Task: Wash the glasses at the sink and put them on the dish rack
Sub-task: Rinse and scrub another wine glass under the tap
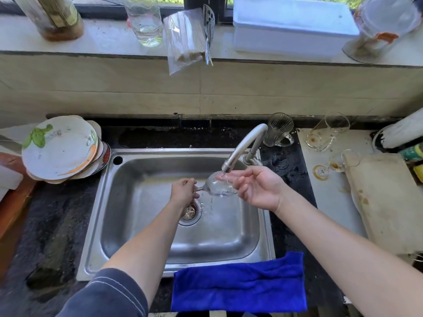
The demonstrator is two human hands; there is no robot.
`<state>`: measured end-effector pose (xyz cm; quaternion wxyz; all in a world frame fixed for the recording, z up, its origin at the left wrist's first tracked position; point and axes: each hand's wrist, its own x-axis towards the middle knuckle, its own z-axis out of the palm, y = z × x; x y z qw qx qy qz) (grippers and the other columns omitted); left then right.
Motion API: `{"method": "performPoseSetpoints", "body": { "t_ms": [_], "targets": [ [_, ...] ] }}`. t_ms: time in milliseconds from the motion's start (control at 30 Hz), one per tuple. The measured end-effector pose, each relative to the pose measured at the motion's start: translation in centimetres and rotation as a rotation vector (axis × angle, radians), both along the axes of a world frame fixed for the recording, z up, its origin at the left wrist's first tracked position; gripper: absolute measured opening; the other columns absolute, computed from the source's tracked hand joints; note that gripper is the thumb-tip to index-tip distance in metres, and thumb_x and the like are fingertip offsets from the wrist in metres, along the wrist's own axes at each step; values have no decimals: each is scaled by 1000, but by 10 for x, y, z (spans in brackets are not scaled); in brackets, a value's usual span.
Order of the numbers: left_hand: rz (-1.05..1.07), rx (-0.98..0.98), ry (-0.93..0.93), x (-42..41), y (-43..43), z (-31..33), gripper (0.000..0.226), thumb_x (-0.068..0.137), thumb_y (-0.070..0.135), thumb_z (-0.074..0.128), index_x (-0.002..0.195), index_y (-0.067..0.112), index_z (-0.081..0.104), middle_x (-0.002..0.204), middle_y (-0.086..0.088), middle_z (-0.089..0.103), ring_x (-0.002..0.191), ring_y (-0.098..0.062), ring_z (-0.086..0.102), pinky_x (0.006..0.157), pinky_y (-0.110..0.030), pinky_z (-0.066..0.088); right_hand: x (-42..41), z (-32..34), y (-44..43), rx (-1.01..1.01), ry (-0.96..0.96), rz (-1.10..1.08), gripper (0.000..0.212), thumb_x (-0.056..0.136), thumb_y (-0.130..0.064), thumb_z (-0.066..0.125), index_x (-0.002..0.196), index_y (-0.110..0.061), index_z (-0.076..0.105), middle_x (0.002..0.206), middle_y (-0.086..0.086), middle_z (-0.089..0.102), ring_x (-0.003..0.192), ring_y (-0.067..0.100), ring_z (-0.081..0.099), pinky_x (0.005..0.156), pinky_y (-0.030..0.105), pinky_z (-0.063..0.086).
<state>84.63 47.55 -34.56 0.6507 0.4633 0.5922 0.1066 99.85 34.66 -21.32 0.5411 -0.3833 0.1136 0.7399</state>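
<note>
Over the middle of the sink [137,236] a wine glass [218,186] lies tilted on its side under the spout of the tap [243,146], which rises from the sink's back right corner. Water runs over its bowl and falls towards the drain [190,213] below. The left hand [184,191] has its fingers clenched round the stem, grasping the glass from the side nearer the sink's left wall. The right hand [258,191] is released, palm up, its fingers relaxed and slightly bent, with the tips touching the rim of the bowl right under the stream.

To the right of the sink, on the desk [329,193], stand a handled glass mug [278,130] just behind the tap and a stained glass jug [327,133] farther out. A small stemmed glass [338,161] with brown residue lies on its side beside a pale cutting board [386,202]. Left of the sink a stack of plates [59,147] leans on edge. A blue cloth [238,284] hangs over the sink's front rim. Behind and above the sink, a clear tumbler [145,21] stands on the window sill [103,40].
</note>
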Motion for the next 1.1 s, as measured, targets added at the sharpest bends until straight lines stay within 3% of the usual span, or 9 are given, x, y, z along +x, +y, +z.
{"method": "performPoseSetpoints", "body": {
  "t_ms": [67,200,333,467,533,600,667,800,1100],
  "targets": [
    [17,26,-9,2,3,1,15,99,17,48,97,5,58,71,-9,57,39,-9,53,37,-17,30,-9,-1,3,-15,-26,40,52,79,-4,40,130,8,45,87,11,58,54,8,53,44,14,44],
    [54,42,-15,-6,9,1,14,99,16,47,96,6,57,71,-7,56,44,-12,51,39,-17,31,6,-6,0,36,-65,68,52,81,-2,47,132,7,44,127,18,57,62,10,59,47,16,48],
    [64,38,-25,0,3,1,16,99,15,47,100,4,58,72,-9,57,50,-17,51,36,-15,35,-11,-2,11,50,-32,104,55,76,1,53,130,-2,42,105,17,62,71,17,67,49,20,52],
    [100,31,-27,-4,4,-2,16,99,16,47,99,6,59,74,-9,59,50,-16,53,37,-16,35,-6,-1,8,37,-85,123,64,80,-1,44,143,3,34,122,19,62,75,17,70,49,18,51],
    [108,24,-35,1,3,1,14,99,16,46,97,8,57,73,-8,57,48,-14,52,40,-17,33,-7,0,9,21,-103,104,62,84,2,41,145,2,32,110,16,67,76,17,70,51,18,52],
    [114,5,-48,3,2,2,14,99,17,46,94,9,57,71,-7,57,43,-10,53,44,-20,33,-17,-1,11,21,-211,228,54,91,5,34,143,-3,33,105,12,69,84,19,71,53,20,53],
    [128,-17,-43,-2,4,-1,15,99,18,47,90,12,57,72,-7,58,44,-12,53,45,-21,33,-17,0,10,58,-304,372,51,92,5,30,140,-6,40,125,8,63,94,21,70,55,22,52],
    [146,-39,-8,-5,9,0,18,100,18,44,86,14,56,76,-7,56,50,-15,52,38,-17,29,-8,3,11,44,-355,368,48,91,7,32,133,-8,50,136,4,58,91,21,71,55,21,51],
    [140,-136,-16,-5,5,4,17,99,18,46,87,10,56,73,-7,52,48,-17,49,40,-17,27,-21,2,16,59,-986,886,56,88,6,36,136,-17,53,144,-6,48,94,15,72,74,30,52]
  ]
}}
